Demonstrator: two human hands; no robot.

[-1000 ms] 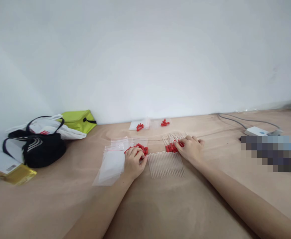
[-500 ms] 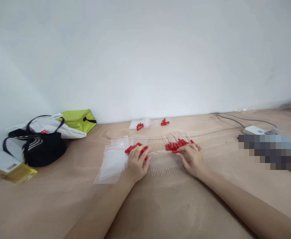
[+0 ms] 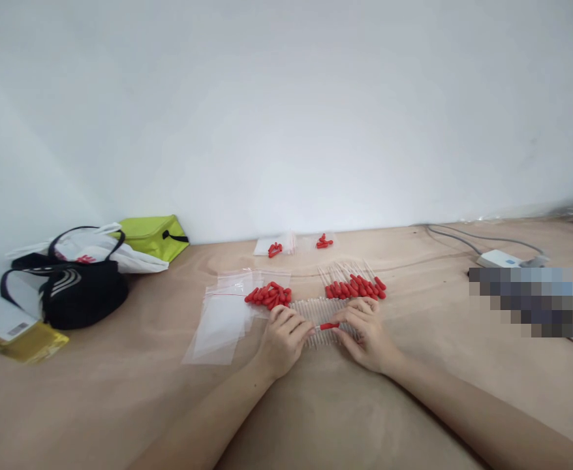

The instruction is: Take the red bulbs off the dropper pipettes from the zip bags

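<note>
Light-brown wooden table (image 3: 120, 405), and well short of its back edge there's a flat row of thin translucent sticks (image 3: 318, 307). Over it, the left hand (image 3: 284, 339) pinches a slim pale stick (image 3: 317, 327), the right hand (image 3: 366, 334) a small red cylindrical cap (image 3: 329, 326) at its end.

Red caps (image 3: 269, 296); whitish sticks (image 3: 323, 308); black bag (image 3: 95, 297), pale stripes (image 3: 65, 281); lime-green pouch (image 3: 144, 236); gold packet (image 3: 42, 342); tan tabletop (image 3: 120, 405).

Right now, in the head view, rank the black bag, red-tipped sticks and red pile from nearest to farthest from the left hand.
1. Red pile: just beyond the left hand.
2. Red-tipped sticks: beyond it, to its right.
3. Black bag: far off to its left.
</note>
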